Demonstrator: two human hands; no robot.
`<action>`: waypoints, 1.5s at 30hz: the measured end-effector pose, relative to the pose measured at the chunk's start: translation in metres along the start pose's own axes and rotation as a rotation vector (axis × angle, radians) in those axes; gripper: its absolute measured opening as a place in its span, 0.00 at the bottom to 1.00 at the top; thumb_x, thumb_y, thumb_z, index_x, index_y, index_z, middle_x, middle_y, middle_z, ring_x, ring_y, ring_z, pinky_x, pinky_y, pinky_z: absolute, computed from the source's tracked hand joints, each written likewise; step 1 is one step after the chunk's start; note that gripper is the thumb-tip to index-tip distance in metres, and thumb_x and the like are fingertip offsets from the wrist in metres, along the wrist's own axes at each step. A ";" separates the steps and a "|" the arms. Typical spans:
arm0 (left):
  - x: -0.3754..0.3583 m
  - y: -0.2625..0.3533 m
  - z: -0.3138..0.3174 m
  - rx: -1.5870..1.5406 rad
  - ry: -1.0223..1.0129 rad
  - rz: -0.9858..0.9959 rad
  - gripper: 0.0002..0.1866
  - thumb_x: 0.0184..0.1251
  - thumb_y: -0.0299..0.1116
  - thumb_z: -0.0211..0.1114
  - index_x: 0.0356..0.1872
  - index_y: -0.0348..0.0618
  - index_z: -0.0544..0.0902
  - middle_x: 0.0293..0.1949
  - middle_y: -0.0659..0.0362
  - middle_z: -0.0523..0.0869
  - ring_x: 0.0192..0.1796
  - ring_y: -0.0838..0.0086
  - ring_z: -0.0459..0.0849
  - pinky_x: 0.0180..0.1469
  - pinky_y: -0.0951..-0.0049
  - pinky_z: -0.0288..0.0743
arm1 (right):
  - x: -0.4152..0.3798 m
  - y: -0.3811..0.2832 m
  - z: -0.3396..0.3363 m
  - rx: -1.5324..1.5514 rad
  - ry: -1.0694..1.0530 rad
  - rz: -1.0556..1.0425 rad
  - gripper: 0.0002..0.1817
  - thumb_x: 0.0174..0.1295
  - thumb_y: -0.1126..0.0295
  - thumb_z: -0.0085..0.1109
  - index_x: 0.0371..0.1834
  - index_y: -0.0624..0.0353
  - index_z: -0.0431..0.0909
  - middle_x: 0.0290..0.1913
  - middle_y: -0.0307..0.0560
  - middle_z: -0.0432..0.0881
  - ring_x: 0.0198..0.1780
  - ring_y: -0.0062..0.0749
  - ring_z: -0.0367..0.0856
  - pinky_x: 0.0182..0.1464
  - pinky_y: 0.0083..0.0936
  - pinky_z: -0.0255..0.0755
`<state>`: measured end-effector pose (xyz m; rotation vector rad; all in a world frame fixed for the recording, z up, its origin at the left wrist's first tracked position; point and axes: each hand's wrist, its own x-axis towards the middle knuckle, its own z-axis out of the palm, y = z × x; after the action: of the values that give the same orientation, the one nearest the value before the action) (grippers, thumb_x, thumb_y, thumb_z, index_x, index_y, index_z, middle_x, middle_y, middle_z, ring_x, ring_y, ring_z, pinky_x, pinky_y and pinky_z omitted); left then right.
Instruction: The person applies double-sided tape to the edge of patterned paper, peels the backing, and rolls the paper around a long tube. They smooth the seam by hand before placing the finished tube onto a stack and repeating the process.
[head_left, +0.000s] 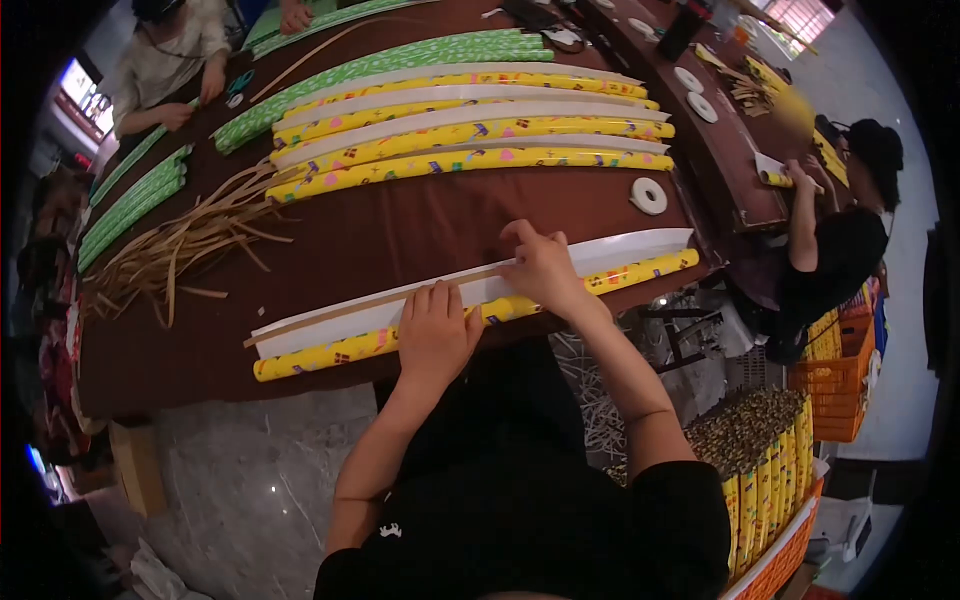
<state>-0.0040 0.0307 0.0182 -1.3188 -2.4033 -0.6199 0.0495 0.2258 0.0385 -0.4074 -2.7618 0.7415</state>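
While yellow roll (pixel 350 347) lies beneath both, left hand (pixel 436 335) is open, right hand (pixel 541 268) unclear.

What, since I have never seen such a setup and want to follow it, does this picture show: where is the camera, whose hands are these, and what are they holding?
There is no machine here. The one picture comes from a camera on a person's head, looking forward and down, so the two bare hands in the middle are the wearer's own.

The left hand lies across a partly rolled yellow sheet, white inside, and a tan strip along it. The right hand has curled fingers at the white side; its exact grip is unclear.

Beyond, on the brown table, lie yellow rolls, green rolls, a heap of tan strips and a white ring. Other people are nearby.
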 end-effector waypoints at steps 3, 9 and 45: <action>0.004 0.010 0.003 0.005 -0.069 0.005 0.22 0.60 0.42 0.65 0.47 0.31 0.81 0.47 0.49 0.82 0.52 0.57 0.79 0.58 0.59 0.73 | -0.002 0.010 0.013 -0.095 0.157 -0.099 0.24 0.45 0.65 0.73 0.45 0.51 0.73 0.23 0.38 0.80 0.31 0.37 0.81 0.45 0.35 0.62; 0.000 0.009 0.008 0.082 -0.065 0.012 0.23 0.62 0.42 0.62 0.50 0.31 0.80 0.51 0.49 0.81 0.53 0.58 0.79 0.57 0.59 0.75 | -0.014 0.022 -0.037 -0.316 0.120 -0.133 0.15 0.44 0.57 0.73 0.24 0.53 0.79 0.21 0.43 0.80 0.32 0.39 0.80 0.47 0.36 0.63; -0.003 0.011 0.005 0.133 -0.120 0.014 0.24 0.63 0.41 0.62 0.56 0.35 0.77 0.55 0.53 0.77 0.56 0.58 0.74 0.58 0.59 0.72 | -0.044 0.223 -0.147 0.072 0.249 0.650 0.12 0.48 0.66 0.75 0.26 0.64 0.86 0.23 0.44 0.84 0.26 0.22 0.79 0.33 0.24 0.74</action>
<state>0.0068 0.0360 0.0150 -1.3506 -2.4794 -0.3798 0.1809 0.4625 0.0389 -1.3161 -2.3513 0.8460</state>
